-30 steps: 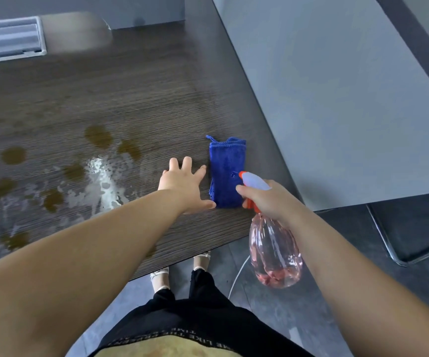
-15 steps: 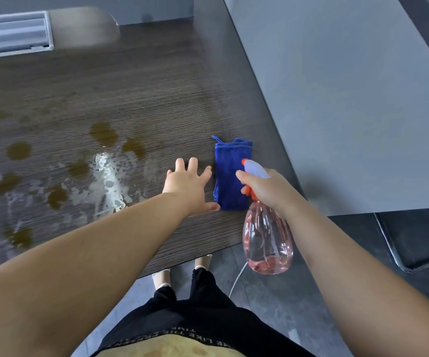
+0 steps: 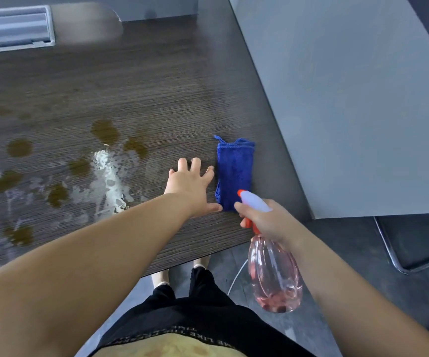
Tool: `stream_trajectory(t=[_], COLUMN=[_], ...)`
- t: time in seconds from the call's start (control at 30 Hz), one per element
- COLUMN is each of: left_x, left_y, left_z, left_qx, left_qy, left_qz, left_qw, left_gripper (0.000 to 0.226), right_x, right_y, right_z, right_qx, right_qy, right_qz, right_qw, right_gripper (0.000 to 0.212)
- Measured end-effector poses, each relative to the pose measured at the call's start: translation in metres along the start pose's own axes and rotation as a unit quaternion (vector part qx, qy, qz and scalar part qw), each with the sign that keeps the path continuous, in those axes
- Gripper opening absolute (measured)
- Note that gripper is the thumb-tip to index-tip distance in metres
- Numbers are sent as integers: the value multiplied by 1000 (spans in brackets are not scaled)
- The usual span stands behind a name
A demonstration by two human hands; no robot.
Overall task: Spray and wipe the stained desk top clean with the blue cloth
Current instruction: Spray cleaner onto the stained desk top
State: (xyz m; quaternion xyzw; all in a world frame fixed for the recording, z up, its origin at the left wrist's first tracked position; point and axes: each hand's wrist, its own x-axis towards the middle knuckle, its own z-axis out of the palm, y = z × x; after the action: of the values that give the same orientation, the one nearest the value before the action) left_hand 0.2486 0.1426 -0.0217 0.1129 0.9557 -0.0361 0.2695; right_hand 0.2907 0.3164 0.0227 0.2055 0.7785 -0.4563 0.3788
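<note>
Left arm (image 3: 92, 253) is holding straight out ahead; left hand (image 3: 190, 186) is facing palm down, fingers straight and spread. Right arm (image 3: 349, 292) is angling in from the right side; right hand (image 3: 267, 222) is gripping the neck of a spray bottle (image 3: 275, 274), fingers curled round it.

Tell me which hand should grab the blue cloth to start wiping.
Left, I'd judge. The left hand is open, fingers spread, right beside the blue cloth on the desk top. The right hand grips the spray bottle, held off its near edge, so it isn't free.
</note>
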Motion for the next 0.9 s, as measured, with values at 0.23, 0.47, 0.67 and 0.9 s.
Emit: stream_trajectory(t=[0.23, 0.47, 0.67, 0.9], left_x=[-1, -1, -1, 0], left_y=[0, 0, 0, 1], left_z=[-1, -1, -1, -2], left_qx=[2, 6, 4, 13], left_qy=[0, -7, -11, -10], left_qz=[4, 1, 1, -1], left_qw=[1000, 1000, 1000, 1000], left_gripper=[99, 99, 100, 101], right_x=[-16, -13, 3, 9], right_y=[3, -25, -59, -49], right_z=[11, -3, -11, -23], right_qx=[-32, -48, -87, -75], right_qy=[-16, 23, 40, 47], right_qz=[13, -30, -83, -61], right_qw=[999, 998, 992, 994], right_gripper=[27, 46, 48, 42])
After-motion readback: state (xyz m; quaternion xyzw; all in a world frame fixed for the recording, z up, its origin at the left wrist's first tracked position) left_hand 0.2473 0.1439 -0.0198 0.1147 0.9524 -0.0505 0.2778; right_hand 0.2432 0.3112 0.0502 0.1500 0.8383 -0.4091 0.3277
